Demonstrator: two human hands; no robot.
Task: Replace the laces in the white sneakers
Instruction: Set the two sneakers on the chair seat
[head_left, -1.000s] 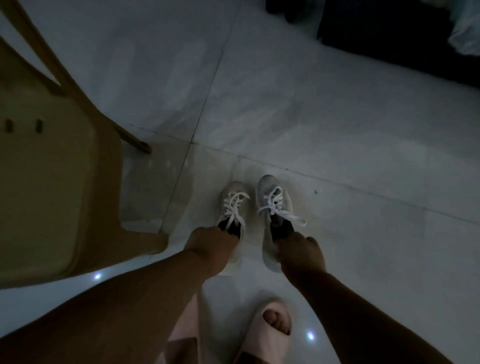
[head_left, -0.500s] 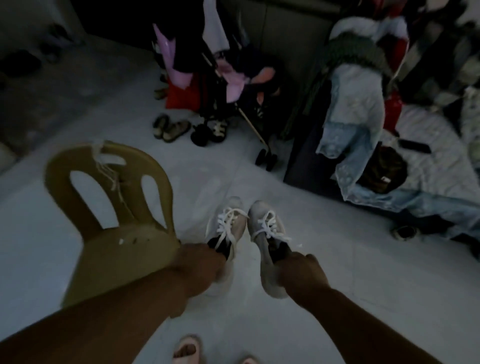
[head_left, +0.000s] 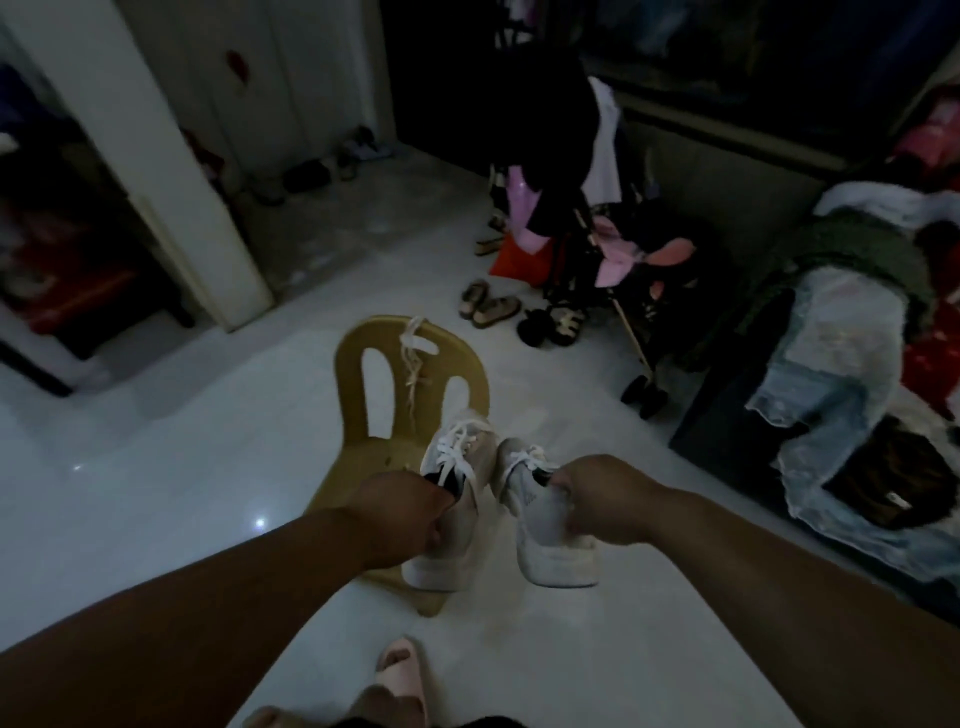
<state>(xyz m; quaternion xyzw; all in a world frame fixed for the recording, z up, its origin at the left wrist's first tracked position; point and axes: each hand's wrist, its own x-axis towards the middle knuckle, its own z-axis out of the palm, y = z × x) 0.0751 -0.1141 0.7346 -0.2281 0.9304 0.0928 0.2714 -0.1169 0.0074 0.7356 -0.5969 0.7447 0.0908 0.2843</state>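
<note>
As left hand (head_left: 400, 514) grips left sneaker (head_left: 460, 545), right hand (head_left: 605, 499) gripping right sneaker (head_left: 545, 540)

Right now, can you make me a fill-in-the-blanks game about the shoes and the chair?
1. The left hand grips the left sneaker and the right hand grips the right sneaker, so ____ sneakers are held.
2. A loose lace hangs over the back of the ____ plastic chair.
3. The slipper on the foot at the bottom is ____.

Missing words: two, yellow, pink.
</note>
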